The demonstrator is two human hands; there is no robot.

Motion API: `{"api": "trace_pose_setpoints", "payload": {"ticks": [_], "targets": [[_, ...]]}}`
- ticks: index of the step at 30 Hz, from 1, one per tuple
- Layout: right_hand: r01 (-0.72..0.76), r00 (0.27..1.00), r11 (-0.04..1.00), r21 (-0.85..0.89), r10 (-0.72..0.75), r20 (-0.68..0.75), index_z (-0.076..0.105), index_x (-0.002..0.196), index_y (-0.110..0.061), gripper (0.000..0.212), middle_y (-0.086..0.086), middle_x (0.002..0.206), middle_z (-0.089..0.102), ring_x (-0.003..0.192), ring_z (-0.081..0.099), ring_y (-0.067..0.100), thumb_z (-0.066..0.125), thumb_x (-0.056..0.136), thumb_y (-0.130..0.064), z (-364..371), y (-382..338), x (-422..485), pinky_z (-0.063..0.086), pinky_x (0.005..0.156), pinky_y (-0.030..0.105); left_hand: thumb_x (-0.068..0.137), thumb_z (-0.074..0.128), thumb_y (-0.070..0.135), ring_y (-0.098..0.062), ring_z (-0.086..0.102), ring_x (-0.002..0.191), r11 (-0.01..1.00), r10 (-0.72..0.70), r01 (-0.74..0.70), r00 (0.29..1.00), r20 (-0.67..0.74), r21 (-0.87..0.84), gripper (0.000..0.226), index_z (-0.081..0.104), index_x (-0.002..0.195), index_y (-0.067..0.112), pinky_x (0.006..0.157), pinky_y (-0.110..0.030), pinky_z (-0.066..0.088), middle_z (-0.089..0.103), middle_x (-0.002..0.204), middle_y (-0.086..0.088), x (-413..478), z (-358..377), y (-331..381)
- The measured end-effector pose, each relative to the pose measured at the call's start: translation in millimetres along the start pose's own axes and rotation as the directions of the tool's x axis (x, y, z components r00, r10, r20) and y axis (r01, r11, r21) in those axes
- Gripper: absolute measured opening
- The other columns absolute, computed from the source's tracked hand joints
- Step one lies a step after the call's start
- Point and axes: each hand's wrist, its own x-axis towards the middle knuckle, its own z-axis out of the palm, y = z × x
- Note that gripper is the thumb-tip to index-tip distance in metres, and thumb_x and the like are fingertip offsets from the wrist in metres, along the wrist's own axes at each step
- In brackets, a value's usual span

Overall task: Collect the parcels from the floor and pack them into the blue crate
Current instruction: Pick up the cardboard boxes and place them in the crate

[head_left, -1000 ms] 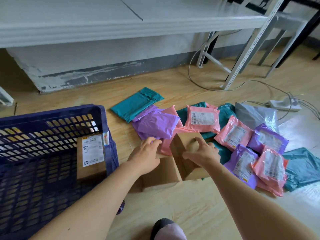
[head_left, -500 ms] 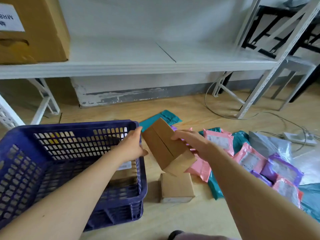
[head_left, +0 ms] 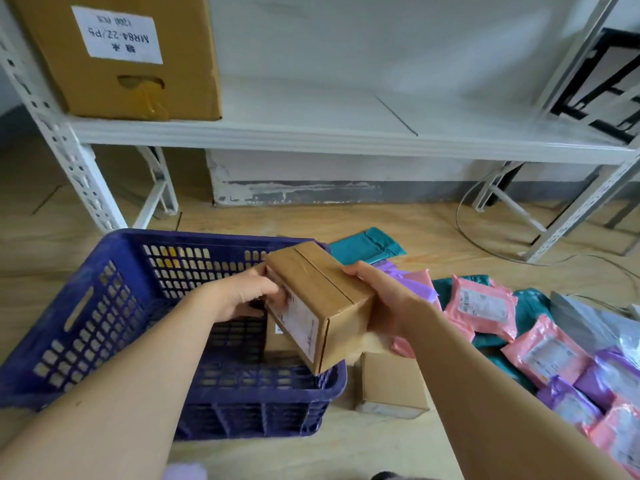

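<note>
A small brown cardboard box (head_left: pixel 322 299) is held tilted over the right rim of the blue crate (head_left: pixel 114 306). My left hand (head_left: pixel 249 296) grips its left end and my right hand (head_left: pixel 384 299) grips its right side. Another brown box (head_left: pixel 277 337) stands inside the crate, mostly hidden behind the held one. A second small cardboard box (head_left: pixel 391 382) lies on the floor just right of the crate. Pink (head_left: pixel 485 306), purple and teal (head_left: pixel 367 244) mailer parcels are spread over the floor to the right.
A white metal shelf (head_left: pixel 311 133) runs across the back, with a large labelled cardboard carton (head_left: pixel 138 53) on it at left. Shelf legs (head_left: pixel 86 181) stand behind the crate. A cable (head_left: pixel 464 223) loops on the wooden floor at right.
Both hands lifted the small box off the floor and carried it left, from beside the crate to over the crate's right rim. The view tilted up toward the shelf.
</note>
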Motion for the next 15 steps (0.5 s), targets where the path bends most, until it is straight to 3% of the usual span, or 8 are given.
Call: {"api": "trace_pose_setpoints", "payload": {"ticks": [3,5,8,11,15], "targets": [[-0.035,0.999,0.997,-0.072,0.035,-0.013,0.061,0.1,-0.014,0.024,0.007,0.088,0.069,0.076,0.064,0.02,0.065,0.083,-0.03,15,1,22,0.05,0.077,0.032,0.082,0.056,0.001,-0.027,0.057,0.103,0.996,-0.053,0.059,0.995,0.082,-0.064,0.034,0.059,0.108,0.022,0.081,-0.043,0.053,0.063,0.108,-0.01,-5,-14,-7],[-0.03,0.999,0.983,-0.179,0.024,-0.036,0.062,0.104,-0.014,0.025,0.007,0.091,0.071,0.076,0.066,0.019,0.063,0.086,-0.032,26,2,35,0.053,0.078,0.033,0.083,0.057,0.003,-0.027,0.057,0.103,0.995,-0.067,0.074,0.993,0.094,-0.066,0.028,0.06,0.103,0.022,0.08,-0.042,0.052,0.063,0.108,-0.01,-5,-21,-12],[0.079,0.988,0.928,-0.364,-0.121,-0.093,0.067,0.105,-0.013,0.028,0.011,0.099,0.071,0.083,0.065,0.02,0.059,0.089,-0.034,41,3,52,0.051,0.091,0.038,0.081,0.062,0.007,-0.029,0.057,0.108,0.992,-0.073,0.076,0.997,0.026,-0.105,0.027,0.061,0.105,0.02,0.092,-0.047,0.049,0.064,0.111,-0.012,0,-32,-19],[0.192,0.956,0.825,-0.531,-0.281,-0.09,0.069,0.11,-0.013,0.032,0.011,0.105,0.07,0.09,0.063,0.017,0.055,0.091,-0.034,56,1,62,0.049,0.093,0.036,0.08,0.067,0.013,-0.026,0.059,0.104,0.988,-0.076,0.067,0.995,-0.059,-0.141,0.034,0.061,0.112,0.017,0.084,-0.042,0.051,0.065,0.111,-0.011,6,-41,-25],[0.104,0.993,0.81,-0.578,-0.112,0.022,0.065,0.111,-0.016,0.057,0.006,0.1,0.071,0.093,0.068,0.02,0.059,0.078,-0.062,74,-2,72,0.053,0.091,0.035,0.077,0.075,0.023,-0.019,0.06,0.097,0.989,-0.075,0.056,0.987,-0.145,-0.134,0.03,0.062,0.104,0.021,0.078,-0.035,0.051,0.067,0.103,-0.004,18,-52,-37]]}}
